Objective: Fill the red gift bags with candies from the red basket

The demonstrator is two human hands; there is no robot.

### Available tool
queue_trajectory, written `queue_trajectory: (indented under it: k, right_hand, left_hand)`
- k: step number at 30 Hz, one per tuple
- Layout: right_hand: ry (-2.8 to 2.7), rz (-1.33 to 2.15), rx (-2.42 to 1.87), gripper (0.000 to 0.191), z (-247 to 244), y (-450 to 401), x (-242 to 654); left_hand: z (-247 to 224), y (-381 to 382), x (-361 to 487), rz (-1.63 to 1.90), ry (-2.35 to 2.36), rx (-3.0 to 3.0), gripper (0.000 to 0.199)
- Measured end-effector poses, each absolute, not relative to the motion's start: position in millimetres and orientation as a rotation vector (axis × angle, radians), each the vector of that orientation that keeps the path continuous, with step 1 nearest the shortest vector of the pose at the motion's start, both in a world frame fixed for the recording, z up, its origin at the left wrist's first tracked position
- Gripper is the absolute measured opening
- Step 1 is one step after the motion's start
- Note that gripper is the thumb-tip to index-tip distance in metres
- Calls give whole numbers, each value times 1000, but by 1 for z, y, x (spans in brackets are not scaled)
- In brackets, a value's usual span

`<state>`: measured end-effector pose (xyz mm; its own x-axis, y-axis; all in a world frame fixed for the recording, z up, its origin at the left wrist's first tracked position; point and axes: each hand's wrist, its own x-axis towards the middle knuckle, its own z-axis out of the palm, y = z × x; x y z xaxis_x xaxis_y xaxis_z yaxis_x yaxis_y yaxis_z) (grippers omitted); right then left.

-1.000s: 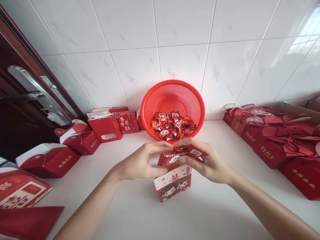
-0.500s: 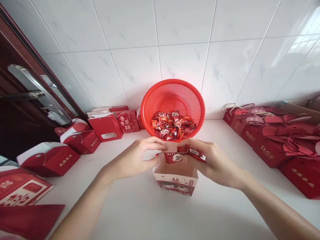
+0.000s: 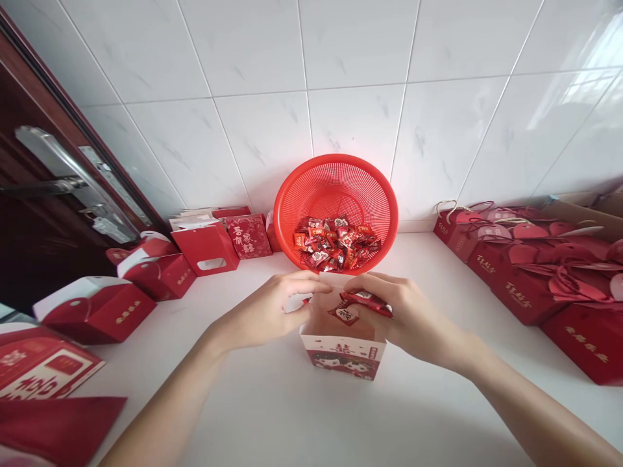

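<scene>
An open-topped paper box (image 3: 343, 360) with a cartoon print stands upright on the white counter. My left hand (image 3: 272, 308) is at its left rim, thumb and fingers curved about the edge. My right hand (image 3: 413, 318) is over the right side of the opening, fingers closed on wrapped candies (image 3: 372, 301). Another red-wrapped candy (image 3: 346, 314) shows inside the mouth of the box, near the right fingertips. The box's bottom is hidden from me. Just behind stands a red plastic colander (image 3: 335, 162) with many wrapped candies (image 3: 331, 243) in it.
Red gift boxes (image 3: 163, 275) and a red bag-like box (image 3: 207, 250) line the left side. Tied red boxes (image 3: 516, 295) fill the right. A tiled wall (image 3: 253, 130) closes off the back, and a door with a metal handle (image 3: 53, 152) is at left.
My right hand has lowered slightly and shifted left with its candies. The candy at the opening has dropped lower and turned. My left hand stays by the rim.
</scene>
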<state>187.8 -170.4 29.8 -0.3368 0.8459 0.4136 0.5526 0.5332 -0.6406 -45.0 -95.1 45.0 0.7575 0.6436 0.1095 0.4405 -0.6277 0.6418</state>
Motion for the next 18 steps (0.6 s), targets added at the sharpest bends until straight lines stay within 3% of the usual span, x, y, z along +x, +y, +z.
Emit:
queue_trajectory:
  k: [10, 18]
  right_hand:
    - [-1969, 499, -1259, 6, 30, -167, 183]
    - [-1954, 552, -1306, 9, 30, -167, 180]
  left_hand:
    - [42, -95, -43, 431, 833, 2299, 50]
    - [41, -93, -45, 428, 838, 2264, 52]
